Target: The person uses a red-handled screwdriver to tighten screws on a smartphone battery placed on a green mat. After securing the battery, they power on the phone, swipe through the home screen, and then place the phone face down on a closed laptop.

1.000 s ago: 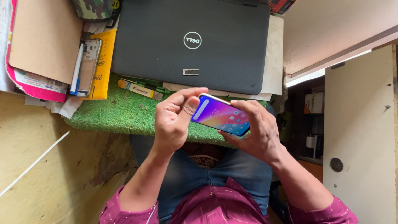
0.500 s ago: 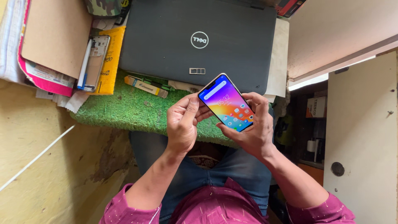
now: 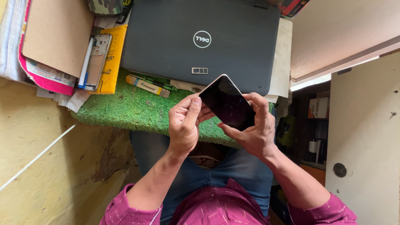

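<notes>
Black glass faces me: the smartphone (image 3: 227, 102) sits with its screen dark, tilted, held above the green mat's (image 3: 125, 110) near edge. My left hand (image 3: 183, 125) grips the phone's edge at its 9 o'clock, thumb laid along the side. My right hand (image 3: 252, 131) cradles it from 4 o'clock, fingers curled around the far edge. At 12 o'clock lies a closed dark laptop (image 3: 187, 41); at 10 o'clock, a bare phone frame (image 3: 96, 60) on a yellow pad (image 3: 111, 62).

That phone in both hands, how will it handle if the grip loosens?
The phone looks rigid and thin, with a glossy dark glass face, so probably slippery and breakable. The left hand and right hand grip only its edges, above the lap, so it could slide downward.
</notes>
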